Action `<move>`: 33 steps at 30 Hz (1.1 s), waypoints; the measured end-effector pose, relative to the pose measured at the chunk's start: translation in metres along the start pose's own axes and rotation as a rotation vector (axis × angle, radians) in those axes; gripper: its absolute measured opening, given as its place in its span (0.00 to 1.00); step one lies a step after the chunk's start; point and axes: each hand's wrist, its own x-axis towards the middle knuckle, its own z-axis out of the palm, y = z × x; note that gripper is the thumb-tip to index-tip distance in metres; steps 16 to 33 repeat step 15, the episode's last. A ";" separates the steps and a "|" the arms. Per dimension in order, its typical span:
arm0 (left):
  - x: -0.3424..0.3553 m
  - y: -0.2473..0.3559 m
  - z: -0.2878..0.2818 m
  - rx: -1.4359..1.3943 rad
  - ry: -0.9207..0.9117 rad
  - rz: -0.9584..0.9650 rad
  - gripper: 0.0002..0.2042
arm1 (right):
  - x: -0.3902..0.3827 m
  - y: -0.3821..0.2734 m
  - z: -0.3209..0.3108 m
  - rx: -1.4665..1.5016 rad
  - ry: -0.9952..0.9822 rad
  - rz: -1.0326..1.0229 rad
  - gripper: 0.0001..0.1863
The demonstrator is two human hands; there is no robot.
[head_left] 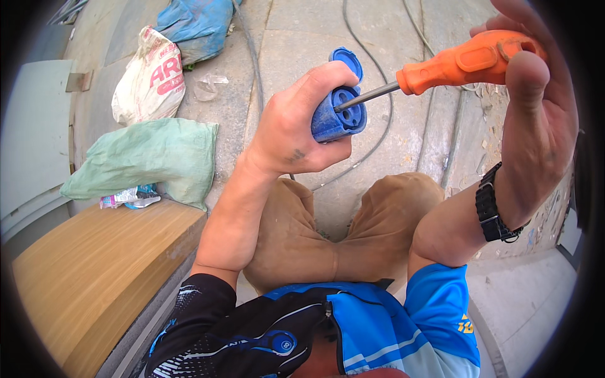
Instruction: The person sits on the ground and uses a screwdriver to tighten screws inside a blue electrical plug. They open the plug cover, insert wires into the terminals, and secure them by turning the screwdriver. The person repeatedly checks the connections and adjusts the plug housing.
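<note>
A blue industrial socket connector (330, 128) with round holes in its face is wrapped in the fingers of my left hand (285, 126). Its round lid (347, 61) is flipped open at the far side. My right hand (547, 120), with a black watch strap on the wrist, grips the orange handle of a screwdriver (463, 64). The metal shaft slants down to the left, and its tip meets the socket's face at one of the holes. How deep the tip sits cannot be seen. Both hands are raised above the knees.
Thin dark cables (386, 94) curve over the dusty concrete floor (302, 44). At left lie a green sack (151, 154), a white printed bag (148, 82), a blue bag (198, 28) and clear plastic scrap (210, 86). A wood-grain panel (94, 264) stands at lower left.
</note>
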 end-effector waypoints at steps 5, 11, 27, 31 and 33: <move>0.001 0.001 0.001 -0.061 0.034 0.075 0.43 | -0.003 0.004 -0.019 0.235 -0.115 -0.103 0.36; 0.001 -0.004 0.004 -0.027 0.078 0.136 0.50 | -0.015 -0.030 -0.037 -0.244 -0.127 -0.093 0.36; 0.003 -0.001 -0.002 -0.035 0.006 0.095 0.48 | -0.007 -0.018 -0.026 -0.111 -0.098 -0.232 0.41; 0.003 -0.001 -0.002 -0.035 0.006 0.095 0.48 | -0.007 -0.018 -0.026 -0.111 -0.098 -0.232 0.41; 0.003 -0.001 -0.002 -0.035 0.006 0.095 0.48 | -0.007 -0.018 -0.026 -0.111 -0.098 -0.232 0.41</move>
